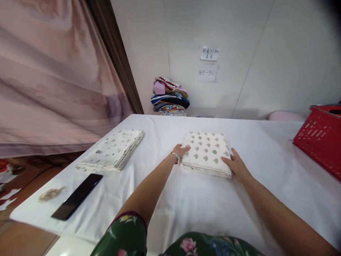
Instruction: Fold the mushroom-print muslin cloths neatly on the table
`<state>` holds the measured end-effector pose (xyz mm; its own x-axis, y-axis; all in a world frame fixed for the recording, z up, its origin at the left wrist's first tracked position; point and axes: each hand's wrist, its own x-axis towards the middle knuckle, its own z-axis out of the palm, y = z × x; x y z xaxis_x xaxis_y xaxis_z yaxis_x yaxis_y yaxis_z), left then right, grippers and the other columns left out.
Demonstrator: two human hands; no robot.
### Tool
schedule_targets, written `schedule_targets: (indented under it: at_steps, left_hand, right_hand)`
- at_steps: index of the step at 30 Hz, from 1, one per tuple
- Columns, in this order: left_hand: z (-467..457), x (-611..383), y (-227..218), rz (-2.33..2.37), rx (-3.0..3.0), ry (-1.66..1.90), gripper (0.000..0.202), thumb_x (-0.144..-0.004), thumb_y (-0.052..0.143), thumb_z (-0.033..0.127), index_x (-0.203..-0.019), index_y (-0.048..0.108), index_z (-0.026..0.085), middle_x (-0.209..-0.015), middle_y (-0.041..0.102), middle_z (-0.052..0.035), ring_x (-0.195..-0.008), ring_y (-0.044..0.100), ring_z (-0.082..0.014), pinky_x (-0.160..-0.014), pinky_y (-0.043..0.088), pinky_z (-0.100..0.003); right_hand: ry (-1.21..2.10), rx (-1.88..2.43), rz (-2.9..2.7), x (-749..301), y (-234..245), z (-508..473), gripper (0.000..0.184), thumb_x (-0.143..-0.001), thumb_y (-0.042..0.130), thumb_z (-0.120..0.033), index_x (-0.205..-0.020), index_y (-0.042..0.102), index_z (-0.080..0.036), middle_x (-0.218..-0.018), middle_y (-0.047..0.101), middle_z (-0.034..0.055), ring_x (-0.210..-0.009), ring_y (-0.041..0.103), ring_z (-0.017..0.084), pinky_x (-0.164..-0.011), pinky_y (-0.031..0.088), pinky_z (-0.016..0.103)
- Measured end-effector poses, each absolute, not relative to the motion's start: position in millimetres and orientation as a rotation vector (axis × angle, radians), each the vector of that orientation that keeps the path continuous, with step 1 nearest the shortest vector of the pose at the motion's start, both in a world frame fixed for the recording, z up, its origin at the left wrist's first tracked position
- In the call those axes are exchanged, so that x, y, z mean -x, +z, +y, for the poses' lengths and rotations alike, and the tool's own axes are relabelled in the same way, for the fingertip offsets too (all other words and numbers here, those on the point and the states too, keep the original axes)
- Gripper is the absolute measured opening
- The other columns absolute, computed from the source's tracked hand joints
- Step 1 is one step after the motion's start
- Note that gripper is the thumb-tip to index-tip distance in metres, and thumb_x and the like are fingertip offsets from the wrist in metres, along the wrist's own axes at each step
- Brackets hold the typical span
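A folded white cloth (207, 151) printed with grey and a few green tree-like shapes lies on the white-covered table. My left hand (181, 150), with a bracelet at the wrist, grips its left edge, thumb on top. On the opposite side, my right hand (237, 166) takes hold of the right edge near the front corner, its thumb over the top layer and other fingers partly hidden behind the side. Farther left rests a second folded white cloth (110, 151) with small dark and green prints; neither hand touches it.
A black phone (77, 197) and a small beige tangle (50, 194) lie at the table's left. A red plastic basket (319, 138) stands at the right edge. Behind the table, a pile of folded fabrics (170, 96) is against the wall; a pink curtain (53, 78) hangs left.
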<state>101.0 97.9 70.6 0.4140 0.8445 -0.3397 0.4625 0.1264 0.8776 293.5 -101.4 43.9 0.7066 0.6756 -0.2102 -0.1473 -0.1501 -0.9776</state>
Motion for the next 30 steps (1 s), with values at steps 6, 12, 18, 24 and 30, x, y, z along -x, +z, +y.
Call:
schedule_targets:
  at_steps: [6,12,18,24,30]
  left_hand:
    - [94.4,-72.7,35.5,1.096,-1.444,0.287,0.096,-0.051,0.079,0.048,-0.132,0.038,0.018,-0.116,0.058,-0.0149,-0.088,0.062,-0.0229,-0.069,0.049,-0.028]
    - [73.1,-51.6,26.5,1.020,-1.248,0.385,0.090,-0.050,0.084,0.029,-0.128,0.042,0.013,-0.105,0.060,-0.0136,-0.082,0.062,-0.0193,-0.070,0.053,-0.031]
    - [56.4,-40.1,20.3,0.848,-1.214,0.608,0.059,-0.056,0.079,0.017,-0.110,0.054,0.015,-0.102,0.063,-0.0081,-0.085,0.062,-0.0160,-0.080,0.051,-0.033]
    - [47.5,-35.1,18.2,0.907,-1.242,0.686,0.028,-0.062,0.074,0.017,-0.086,0.060,0.015,-0.078,0.067,-0.0030,-0.075,0.063,-0.0145,-0.078,0.051,-0.032]
    - [42.2,-38.5,20.7,0.970,-1.271,0.739,0.012,-0.071,0.065,0.026,-0.075,0.062,0.014,-0.070,0.064,-0.0012,-0.070,0.061,-0.0126,-0.072,0.052,-0.027]
  right_hand:
    - [0.779,1.725,-0.479,-286.1,37.2,-122.3,0.093,-0.067,0.068,-0.047,-0.144,0.017,-0.029,-0.146,0.029,0.0072,-0.121,0.046,0.025,-0.082,0.052,0.027]
    - [0.620,1.984,-0.693,-275.3,35.4,-147.8,0.078,-0.073,0.060,-0.051,-0.141,0.028,-0.030,-0.141,0.038,0.0048,-0.113,0.052,0.024,-0.086,0.048,0.031]
    - [0.190,1.969,-1.163,-258.1,53.7,-148.2,0.039,-0.079,0.051,-0.043,-0.116,0.058,-0.030,-0.134,0.047,0.0008,-0.121,0.043,0.027,-0.081,0.050,0.038]
    - [0.118,1.712,-1.695,-214.8,66.8,-98.5,0.024,-0.085,0.046,-0.031,-0.100,0.064,-0.027,-0.103,0.064,0.0032,-0.099,0.056,0.022,-0.089,0.044,0.041]
    - [-0.071,1.672,-1.958,-179.1,53.3,-44.2,0.018,-0.083,0.052,-0.023,-0.098,0.062,-0.022,-0.103,0.060,0.0075,-0.095,0.053,0.024,-0.082,0.043,0.040]
